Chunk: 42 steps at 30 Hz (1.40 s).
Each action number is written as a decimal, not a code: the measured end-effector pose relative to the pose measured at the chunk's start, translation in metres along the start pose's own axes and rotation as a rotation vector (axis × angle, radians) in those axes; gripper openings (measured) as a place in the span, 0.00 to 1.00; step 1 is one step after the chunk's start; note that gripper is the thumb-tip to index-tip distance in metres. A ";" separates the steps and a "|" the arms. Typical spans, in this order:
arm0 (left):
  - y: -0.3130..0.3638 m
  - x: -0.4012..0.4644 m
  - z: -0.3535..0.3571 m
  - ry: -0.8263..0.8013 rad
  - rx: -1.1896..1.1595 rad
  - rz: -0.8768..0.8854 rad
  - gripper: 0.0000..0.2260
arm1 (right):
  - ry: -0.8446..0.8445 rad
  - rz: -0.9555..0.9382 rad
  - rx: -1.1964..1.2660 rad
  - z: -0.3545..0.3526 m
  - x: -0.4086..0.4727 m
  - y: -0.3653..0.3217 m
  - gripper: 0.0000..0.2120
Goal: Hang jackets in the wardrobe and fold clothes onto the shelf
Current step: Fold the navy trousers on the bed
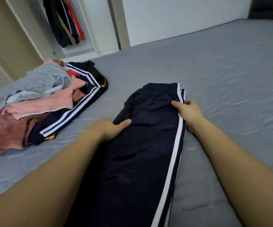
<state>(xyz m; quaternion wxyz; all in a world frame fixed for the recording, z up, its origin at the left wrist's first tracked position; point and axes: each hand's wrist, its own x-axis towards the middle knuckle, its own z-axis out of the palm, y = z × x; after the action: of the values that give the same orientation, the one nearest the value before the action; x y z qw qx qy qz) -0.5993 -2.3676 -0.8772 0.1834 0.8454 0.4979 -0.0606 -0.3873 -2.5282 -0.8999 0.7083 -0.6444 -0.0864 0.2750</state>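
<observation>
While the left hand [109, 129] and right hand [189, 115] each pinch an edge of the navy white-striped track trousers [142, 145], the grey quilted mattress [222, 79] keeps them flat, probably for folding.

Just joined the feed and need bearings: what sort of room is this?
Most likely a bedroom: a wide grey quilted mattress serves as the work surface, an open white wardrobe holds dark hanging clothes, and a heap of loose laundry lies nearby.
</observation>
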 end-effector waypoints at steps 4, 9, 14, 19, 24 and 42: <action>-0.026 -0.029 -0.006 -0.089 -0.185 -0.066 0.53 | -0.061 0.058 0.036 -0.002 -0.054 0.010 0.23; -0.064 -0.063 -0.012 -0.165 -0.415 -0.109 0.35 | -0.090 0.106 0.146 -0.002 -0.133 0.027 0.29; -0.106 -0.106 -0.004 -0.235 -0.576 -0.171 0.25 | -0.119 0.144 -0.015 0.015 -0.209 0.048 0.22; -0.135 -0.155 0.004 -0.145 -0.675 -0.153 0.23 | -0.133 0.221 -0.150 0.002 -0.244 0.047 0.17; -0.172 -0.218 0.015 -0.228 -0.852 -0.090 0.18 | -0.133 -0.026 -0.656 0.000 -0.301 0.052 0.34; -0.179 -0.295 -0.008 0.045 0.674 0.236 0.33 | -0.636 -0.388 -2.024 0.008 -0.407 0.052 0.36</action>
<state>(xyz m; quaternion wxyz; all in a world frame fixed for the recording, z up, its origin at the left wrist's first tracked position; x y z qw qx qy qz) -0.9016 -2.5283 -0.8304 -0.1110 0.9113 0.3527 -0.1810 -0.7450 -2.7240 -0.8540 -0.1768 -0.8052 -0.5544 0.1137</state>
